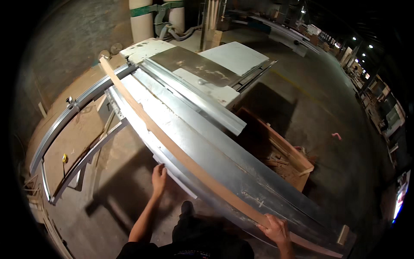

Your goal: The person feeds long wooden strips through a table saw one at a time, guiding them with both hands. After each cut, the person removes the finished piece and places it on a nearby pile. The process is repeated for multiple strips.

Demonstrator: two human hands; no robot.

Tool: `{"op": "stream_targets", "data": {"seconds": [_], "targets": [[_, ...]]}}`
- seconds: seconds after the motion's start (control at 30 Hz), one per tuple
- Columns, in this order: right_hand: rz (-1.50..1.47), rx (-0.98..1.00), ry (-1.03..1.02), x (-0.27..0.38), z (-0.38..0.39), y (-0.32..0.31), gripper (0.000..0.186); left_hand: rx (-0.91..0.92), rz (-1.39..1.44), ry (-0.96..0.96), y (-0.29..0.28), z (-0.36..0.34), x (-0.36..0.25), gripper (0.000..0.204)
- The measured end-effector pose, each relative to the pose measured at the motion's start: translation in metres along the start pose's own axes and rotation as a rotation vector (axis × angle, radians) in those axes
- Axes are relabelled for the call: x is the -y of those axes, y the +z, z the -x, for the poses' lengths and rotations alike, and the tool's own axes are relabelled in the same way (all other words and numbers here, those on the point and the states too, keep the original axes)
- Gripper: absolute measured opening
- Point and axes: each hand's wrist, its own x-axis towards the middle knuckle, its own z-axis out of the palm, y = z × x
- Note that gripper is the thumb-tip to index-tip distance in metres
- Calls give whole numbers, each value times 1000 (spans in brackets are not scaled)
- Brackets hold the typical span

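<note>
A long, narrow wooden board point(185, 159) lies lengthwise along the metal sliding table point(196, 136) of a panel saw, running from the far left to the near right. My right hand point(276, 231) is closed around the board near its close end, fingers wrapped over it. At the table's left side, my left hand point(159, 176) is held by the pale side rail point(174, 175), fingers loosely bent and apart, with nothing seen in them. Whether its fingertips touch the rail is hard to tell. The board's far end reaches over the crosscut fence point(103, 84).
An outrigger frame point(82, 170) extends left, with a yellow tape measure point(64, 159) on it. Right of the saw stands a wooden bin point(297, 159) with offcuts. Beyond the aluminium rip fence point(194, 95) are white panels point(235, 58). A small wood block point(343, 234) sits near right.
</note>
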Motion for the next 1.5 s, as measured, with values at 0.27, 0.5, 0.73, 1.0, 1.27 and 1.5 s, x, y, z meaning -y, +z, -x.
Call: {"op": "stream_targets", "data": {"seconds": [0.27,0.5,0.73,1.0,1.27,1.5], "targets": [[81,-121,-41,39,-41,1,46,-23,-599,142,-27,-166,53,54],[223,-150,14,79,-65,14,46,-179,-697,201,-35,-282,78,50],[387,-148,33,113,-86,32,44,-436,-866,42,-158,-345,182,54],[404,-134,80,127,-107,66,52,-19,-1161,171,-229,-366,210,55],[387,-133,75,139,-145,78,59,98,-1025,191,-244,-383,213,29],[348,-86,76,135,-160,87,59,169,-1101,163,-253,-388,208,23]]}}
